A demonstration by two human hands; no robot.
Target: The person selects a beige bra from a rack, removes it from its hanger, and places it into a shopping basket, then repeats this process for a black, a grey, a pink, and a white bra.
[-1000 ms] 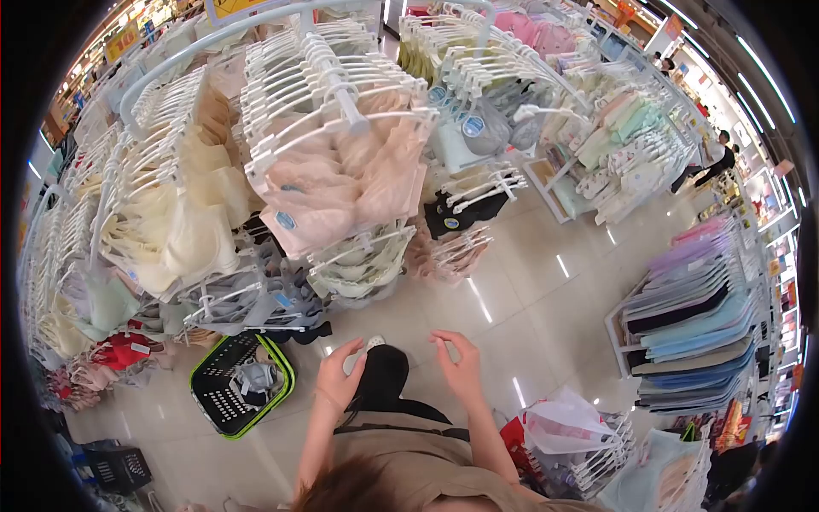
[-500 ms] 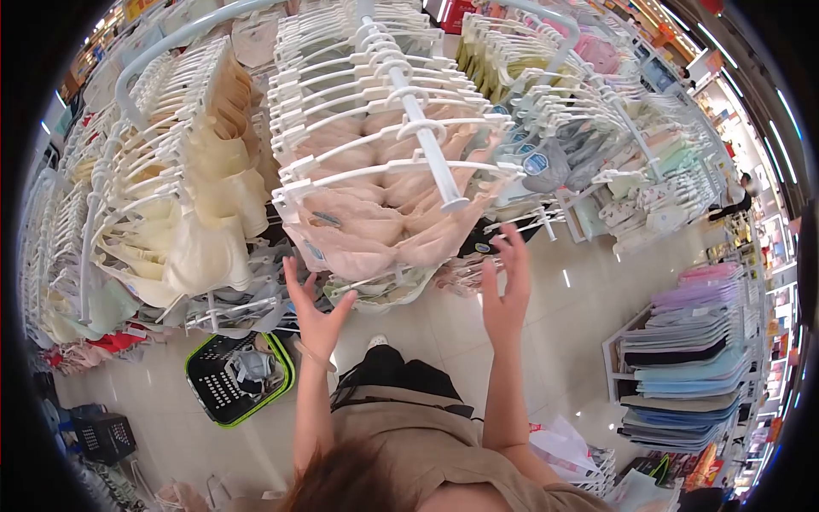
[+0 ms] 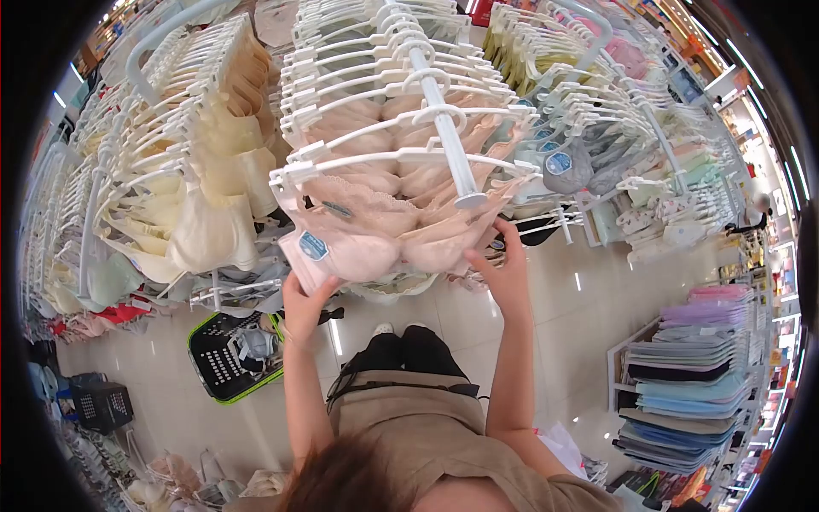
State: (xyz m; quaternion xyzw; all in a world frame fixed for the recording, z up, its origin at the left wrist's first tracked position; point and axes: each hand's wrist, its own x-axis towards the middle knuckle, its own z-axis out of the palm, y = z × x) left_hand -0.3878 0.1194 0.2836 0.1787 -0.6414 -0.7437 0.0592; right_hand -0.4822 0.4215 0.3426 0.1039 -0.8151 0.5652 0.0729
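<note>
A pale pink bra (image 3: pixel 363 256) with a blue round tag (image 3: pixel 313 247) hangs at the front of the middle rail (image 3: pixel 448 154). My left hand (image 3: pixel 305 307) grips its left side wing, thumb pressed against the fabric. At the opposite side, my right hand (image 3: pixel 503 266) holds the other wing between thumb and fingers. The bra's lower front is tilted up toward me. A white hanger (image 3: pixel 367 154) carries it, with more pink bras close behind on the same rail.
Cream bras (image 3: pixel 209 230) hang on the rail at left, grey ones (image 3: pixel 567 171) at right. A black and green shopping basket (image 3: pixel 213 358) stands on the floor at lower left. Folded garments (image 3: pixel 682 375) fill a rack at right.
Both hands have moved from open in front of the rack onto the sides of the front bra. Its lower part has been lifted toward me, and the blue tag now shows fully.
</note>
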